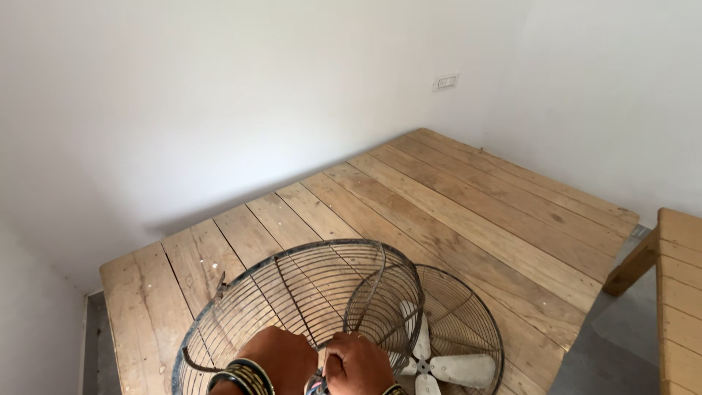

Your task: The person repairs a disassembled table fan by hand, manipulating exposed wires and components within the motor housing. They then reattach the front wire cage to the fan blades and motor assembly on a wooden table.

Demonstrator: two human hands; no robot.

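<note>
Both hands sit at the bottom edge of the view, at 6 o'clock. Left hand (281,358), with striped bangles (245,377) on the wrist, lies knuckles-up against the wire fan guard (292,300); its fingers are turned under and out of sight, so whether its grip is closed cannot be told. Right hand (358,363) is just beside it, at 3 o'clock of the left, fingers curled together and clamped on the guard's wires near its centre ring.

Fan guard, rusty and dome-shaped, is tilted up on edge with its open side toward the hands; its dark outer rim runs from 9 o'clock round to 1 o'clock. Behind it, at 4 o'clock, a second wire guard (468,322) lies on the wooden platform (468,212), with pale fan blades (453,366) resting inside it. The two guards overlap in view; contact between them cannot be confirmed.

Platform is made of plain planks and fills the room corner between white walls. A wall switch plate (445,81) sits at 1 o'clock. A wooden bench (680,292) edge shows at 3 o'clock.
</note>
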